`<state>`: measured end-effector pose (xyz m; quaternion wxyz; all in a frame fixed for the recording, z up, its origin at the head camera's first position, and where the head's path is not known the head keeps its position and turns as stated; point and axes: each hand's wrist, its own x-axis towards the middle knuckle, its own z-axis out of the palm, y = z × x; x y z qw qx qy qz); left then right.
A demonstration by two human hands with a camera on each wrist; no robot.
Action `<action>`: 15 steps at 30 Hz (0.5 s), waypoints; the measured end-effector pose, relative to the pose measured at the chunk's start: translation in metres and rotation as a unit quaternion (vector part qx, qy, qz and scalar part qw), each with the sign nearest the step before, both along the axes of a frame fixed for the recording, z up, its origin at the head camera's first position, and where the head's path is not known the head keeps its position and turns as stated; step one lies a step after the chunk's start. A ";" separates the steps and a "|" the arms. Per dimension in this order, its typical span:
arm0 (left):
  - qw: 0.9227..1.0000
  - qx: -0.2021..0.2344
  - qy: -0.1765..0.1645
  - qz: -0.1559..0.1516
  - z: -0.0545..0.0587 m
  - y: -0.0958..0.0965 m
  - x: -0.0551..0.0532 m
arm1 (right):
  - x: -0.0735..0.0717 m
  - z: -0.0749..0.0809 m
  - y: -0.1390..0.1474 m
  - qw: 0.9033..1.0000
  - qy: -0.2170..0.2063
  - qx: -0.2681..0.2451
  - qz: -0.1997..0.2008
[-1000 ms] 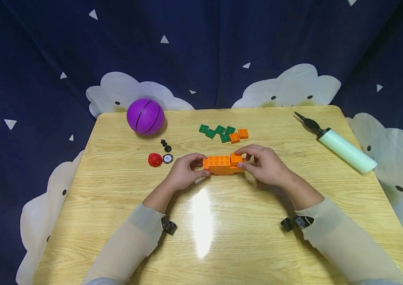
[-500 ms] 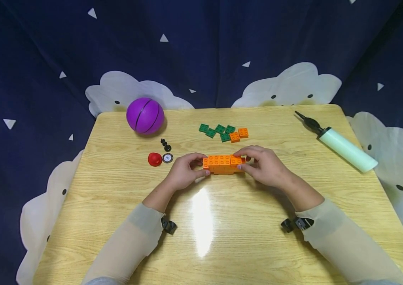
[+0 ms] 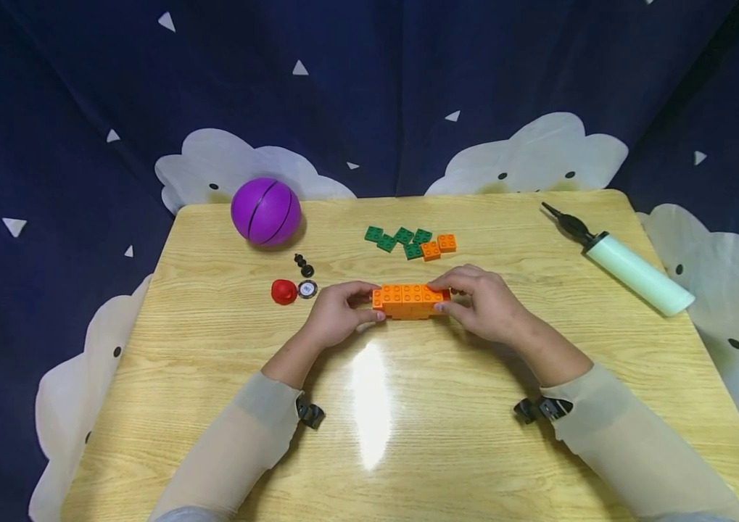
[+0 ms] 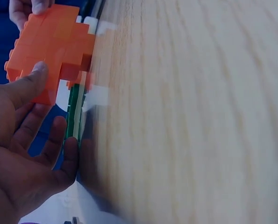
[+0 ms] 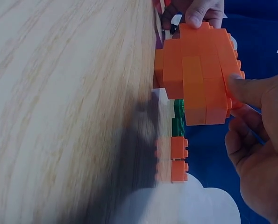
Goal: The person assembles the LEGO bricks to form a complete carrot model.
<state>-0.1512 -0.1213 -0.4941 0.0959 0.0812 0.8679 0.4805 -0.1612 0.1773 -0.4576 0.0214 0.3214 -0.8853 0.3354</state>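
Observation:
An orange toy-brick build [image 3: 402,308], stepped narrower toward its base, stands on the table in the head view. My left hand [image 3: 336,315] grips its left end, thumb on the near face and fingers behind; the left wrist view shows the same build [image 4: 52,42] with the thumb [image 4: 38,77] flat against it. At the right end of the top row, my right hand [image 3: 483,304] pinches an orange building brick [image 3: 433,296] between thumb and fingers. This brick lies level with the row. In the right wrist view the right thumb [image 5: 246,89] presses near the studded edge.
Behind the build lie several green bricks [image 3: 403,235] and two loose orange bricks [image 3: 447,243]. A purple ball [image 3: 266,212] sits back left, above a black chess-like piece [image 3: 304,265], a red cap-shaped item [image 3: 284,291] and a round chip [image 3: 307,289]. A hand pump [image 3: 637,274] lies at right.
The brick in my right fingers has gone down from sitting raised to level with the top row. My right fingertips have shifted slightly over its top. The left hand keeps its grip.

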 end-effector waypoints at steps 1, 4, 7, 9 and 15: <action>1.000 0.000 0.002 0.002 0.000 0.000 0.000 | 0.000 0.000 0.000 1.000 0.005 -0.002 0.001; 1.000 0.002 0.006 0.004 0.001 0.000 0.000 | -0.001 -0.002 0.000 1.000 0.022 -0.006 0.003; 1.000 0.002 0.008 0.003 0.002 0.001 -0.001 | -0.001 -0.003 0.000 0.999 0.034 -0.008 0.003; 1.000 0.002 0.007 0.001 0.002 0.001 -0.001 | -0.001 -0.004 0.000 0.999 0.032 -0.009 0.004; 1.000 0.000 0.003 -0.008 0.001 -0.002 -0.001 | -0.002 -0.009 0.002 0.999 -0.029 -0.030 -0.006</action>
